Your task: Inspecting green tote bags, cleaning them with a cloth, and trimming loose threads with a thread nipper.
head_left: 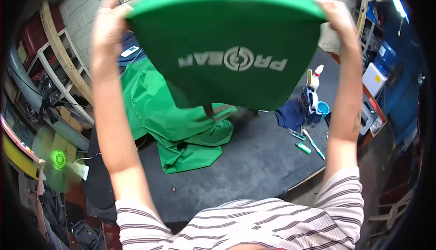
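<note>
Both arms are raised, holding up a green fabric panel with a pale printed logo that appears upside down. My left hand grips its upper left corner, one finger sticking up. At the upper right corner, the fingers of my right hand are closed on the edge. The panel hangs stretched between the hands, slightly blurred along its top. Below and to the left, a larger heap of green fabric lies crumpled on the dark table. The panel hides part of the table behind it.
On the table's right side are a white spray bottle, a light blue round container, dark blue cloth, a green lighter and a slim white-and-green tool. A green fan stands left; a water dispenser stands right.
</note>
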Available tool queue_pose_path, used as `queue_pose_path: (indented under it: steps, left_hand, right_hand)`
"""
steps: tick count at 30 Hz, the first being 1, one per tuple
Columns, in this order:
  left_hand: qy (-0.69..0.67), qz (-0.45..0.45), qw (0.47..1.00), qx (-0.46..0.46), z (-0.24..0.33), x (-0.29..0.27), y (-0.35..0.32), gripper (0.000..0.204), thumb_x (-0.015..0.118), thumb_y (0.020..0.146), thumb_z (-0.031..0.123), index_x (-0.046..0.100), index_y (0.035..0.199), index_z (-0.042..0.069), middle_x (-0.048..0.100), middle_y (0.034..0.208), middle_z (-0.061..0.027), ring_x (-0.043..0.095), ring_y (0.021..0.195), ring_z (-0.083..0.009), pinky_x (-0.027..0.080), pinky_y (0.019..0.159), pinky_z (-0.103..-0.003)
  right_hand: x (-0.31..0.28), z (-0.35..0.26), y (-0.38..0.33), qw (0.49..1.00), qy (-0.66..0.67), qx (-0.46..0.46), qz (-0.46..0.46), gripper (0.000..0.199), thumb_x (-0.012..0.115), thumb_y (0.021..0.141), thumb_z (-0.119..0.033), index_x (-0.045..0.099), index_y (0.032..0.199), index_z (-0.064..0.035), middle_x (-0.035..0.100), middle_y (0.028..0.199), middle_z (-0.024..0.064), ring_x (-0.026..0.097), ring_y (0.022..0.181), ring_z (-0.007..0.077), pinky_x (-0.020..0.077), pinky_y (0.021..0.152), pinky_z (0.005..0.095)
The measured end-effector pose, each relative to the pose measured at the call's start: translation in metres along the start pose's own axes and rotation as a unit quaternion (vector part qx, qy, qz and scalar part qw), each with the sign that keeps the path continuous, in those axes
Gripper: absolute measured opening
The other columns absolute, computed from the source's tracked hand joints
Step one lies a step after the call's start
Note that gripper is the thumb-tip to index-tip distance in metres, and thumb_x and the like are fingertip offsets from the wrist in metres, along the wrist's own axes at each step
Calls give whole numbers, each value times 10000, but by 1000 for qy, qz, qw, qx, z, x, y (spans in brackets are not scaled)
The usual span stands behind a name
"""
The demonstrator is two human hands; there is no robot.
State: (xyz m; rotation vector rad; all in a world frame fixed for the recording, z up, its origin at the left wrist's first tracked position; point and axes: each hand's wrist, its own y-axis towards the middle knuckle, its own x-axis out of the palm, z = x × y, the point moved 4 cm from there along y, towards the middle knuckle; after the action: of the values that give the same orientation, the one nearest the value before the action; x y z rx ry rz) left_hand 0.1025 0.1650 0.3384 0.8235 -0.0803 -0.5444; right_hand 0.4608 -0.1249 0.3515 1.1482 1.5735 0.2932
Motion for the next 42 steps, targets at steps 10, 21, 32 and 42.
queue_pose_path:
  steps: [10,21,32,42]
  left_hand:
    - [183,-36,977,-101,-59,-31,47,318,558,786,64,590,1099,112,482,634,31,403,493,-64,326,439,-201]
    - [169,135,974,73,-8,-38,-171,538,503,871,-35,354,1380,57,533,1237,-83,486,739,-59,435,730,-198]
    - [218,-131,937,-241,-132,30,-337,763,710,730,83,375,1410,171,513,1021,-86,473,1007,-205,392,920,-363]
    - [94,-52,968,-226,-164,12,-343,122,670,699,-63,639,811,-26,593,833,-62,535,881,-167,418,818,-280]
  right_hand:
    - [93,-4,77,975,-184,14,-122,405,574,866,-339,641,896,59,653,854,187,618,813,188,472,740,311]
    - [63,5,-139,975,185,-106,62,178,603,861,-122,572,799,42,521,686,72,499,665,110,411,605,267]
    - [199,90,-378,907,346,212,-110,721,646,750,33,332,1383,-109,517,1183,86,519,1047,178,413,885,297]
    - [180,117,-364,950,276,99,-110,243,531,647,163,635,813,20,539,769,63,536,739,161,437,686,268]
